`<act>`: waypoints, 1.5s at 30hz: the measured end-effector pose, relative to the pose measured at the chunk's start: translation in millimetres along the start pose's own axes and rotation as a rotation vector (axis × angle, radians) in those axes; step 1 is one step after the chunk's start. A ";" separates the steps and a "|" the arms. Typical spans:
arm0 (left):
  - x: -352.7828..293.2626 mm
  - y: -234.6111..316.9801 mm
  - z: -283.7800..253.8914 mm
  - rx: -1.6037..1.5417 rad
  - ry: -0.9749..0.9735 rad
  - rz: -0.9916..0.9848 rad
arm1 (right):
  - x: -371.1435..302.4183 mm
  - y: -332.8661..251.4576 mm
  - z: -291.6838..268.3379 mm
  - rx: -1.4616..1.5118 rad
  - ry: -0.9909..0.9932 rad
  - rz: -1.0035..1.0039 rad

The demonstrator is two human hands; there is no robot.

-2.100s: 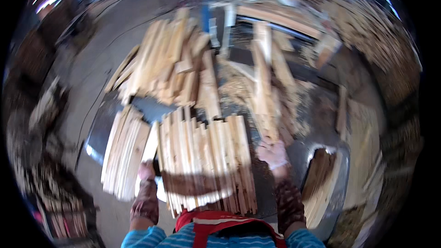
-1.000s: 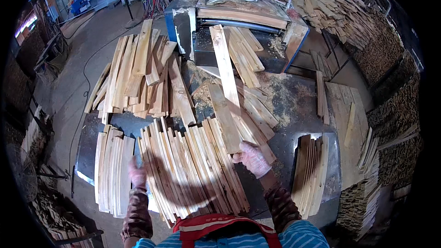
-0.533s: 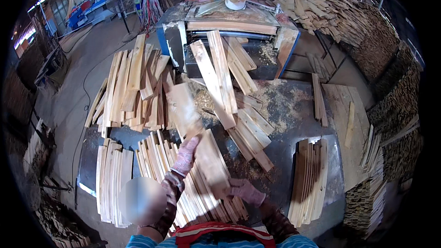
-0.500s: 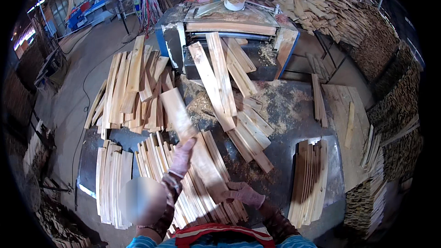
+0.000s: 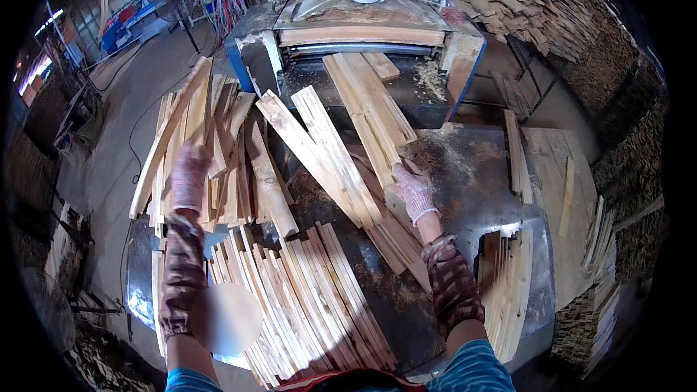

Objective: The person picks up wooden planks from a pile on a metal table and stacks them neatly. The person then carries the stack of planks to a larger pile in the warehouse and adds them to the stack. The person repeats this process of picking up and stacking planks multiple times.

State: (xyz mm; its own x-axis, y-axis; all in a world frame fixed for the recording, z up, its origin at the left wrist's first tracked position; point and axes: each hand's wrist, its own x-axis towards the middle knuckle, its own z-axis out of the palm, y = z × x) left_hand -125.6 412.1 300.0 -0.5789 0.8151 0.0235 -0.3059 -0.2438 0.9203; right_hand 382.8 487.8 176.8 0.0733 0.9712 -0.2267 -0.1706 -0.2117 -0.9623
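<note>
My left hand (image 5: pixel 190 178), in a pinkish knit glove, is over the left pile of wooden boards (image 5: pixel 268 181); it is blurred and its fingers are hard to make out. Farther right, my gloved right hand (image 5: pixel 412 192) is closed around the near end of a long wooden board (image 5: pixel 367 112), which slants down from the machine's opening. Between my hands, two pale boards (image 5: pixel 337 163) lie crossed at a slant. Nearer my body, a row of narrow boards (image 5: pixel 305 297) is laid side by side on the dark table (image 5: pixel 465 167).
A planer-like machine (image 5: pixel 363 18) with a ribbed hose stands at the far side. A short board (image 5: pixel 381 65) lies at its opening. Stacked strips (image 5: pixel 512 290) sit at the table's right, beside a plywood sheet (image 5: pixel 555 225). Sawdust (image 5: pixel 432 80) is scattered near the machine.
The board that both hands held is out of them. My left hand has moved left and away to the pile, my right hand forward to the machine's boards. Boards before the machine have shifted.
</note>
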 end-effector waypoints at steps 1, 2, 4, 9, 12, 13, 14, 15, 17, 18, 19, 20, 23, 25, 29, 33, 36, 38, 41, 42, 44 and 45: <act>-3.8 -24.4 -14.0 0.159 -0.050 -0.017 | -16.2 -20.3 43.8 0.146 0.044 0.244; -8.9 -62.2 1.9 0.278 -0.157 -0.066 | -12.2 -9.4 40.1 0.105 0.045 0.232; -45.5 -133.0 37.4 0.326 -0.324 -0.258 | -11.6 33.5 18.9 0.021 0.056 0.212; -103.9 -246.1 90.5 -0.147 -0.179 -0.548 | -35.6 90.4 14.0 -0.343 -0.204 0.117; -118.2 -275.4 144.4 -0.044 -0.056 -0.644 | -1.6 117.2 3.9 -0.781 -0.199 0.077; -117.9 -282.6 146.1 -0.006 -0.005 -0.563 | 3.8 122.0 14.0 -0.786 -0.214 0.090; -117.2 -288.6 146.9 0.031 0.043 -0.483 | 6.8 125.0 20.3 -0.771 -0.224 0.118; -114.3 -298.8 142.2 0.080 0.148 -0.475 | 9.0 126.8 30.1 -0.755 -0.238 0.145; -119.1 -287.2 146.6 0.067 0.013 -0.506 | 5.8 116.2 32.0 -0.624 -0.294 0.263; -124.9 -272.8 149.1 0.056 -0.046 -0.520 | -3.6 101.2 33.9 -0.508 -0.362 0.338; -128.6 -254.9 147.8 -0.016 -0.088 -0.448 | -17.1 90.2 45.8 -0.311 -0.340 0.316; -127.3 -247.0 145.6 0.028 -0.112 -0.498 | -25.7 83.0 48.0 -0.277 -0.331 0.286; -130.4 -217.2 151.3 0.083 -0.141 -0.659 | -50.4 67.6 36.1 -0.142 -0.298 0.177; -137.9 -192.4 148.4 -0.040 -0.196 -0.684 | -72.9 48.8 28.3 -0.018 -0.325 0.055; -154.6 -159.4 105.1 -0.094 -0.153 -0.633 | -117.9 43.5 -11.4 -0.080 -0.343 0.056; -127.8 -98.7 62.4 -0.140 -0.068 -0.436 | -170.1 21.2 -62.9 -0.569 -0.337 -0.029; -44.8 -32.3 40.5 -0.260 -0.057 -0.250 | -227.0 30.8 -104.7 -0.815 -0.274 0.082; 8.1 7.1 9.6 -0.349 -0.139 0.001 | -276.9 24.1 -113.7 -0.978 -0.163 -0.064; -19.0 9.0 94.4 -0.015 -0.315 0.100 | -354.1 49.4 -169.6 -1.142 0.009 0.203; -17.6 -13.9 86.4 0.118 -0.416 0.097 | -372.7 67.1 -182.5 -1.116 0.051 0.189; -26.9 -88.2 72.8 0.360 -0.666 0.083 | -402.3 74.8 -178.0 -0.896 0.192 0.178; -39.5 -128.6 66.2 0.548 -0.827 0.124 | -413.0 84.1 -186.2 -0.848 0.247 0.178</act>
State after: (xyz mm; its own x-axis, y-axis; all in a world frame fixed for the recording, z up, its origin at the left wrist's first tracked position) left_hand -13.3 446.1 206.6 0.1885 0.9606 0.2044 0.2329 -0.2459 0.9409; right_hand 521.1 48.6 161.5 0.3410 0.8857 -0.3150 0.5752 -0.4616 -0.6753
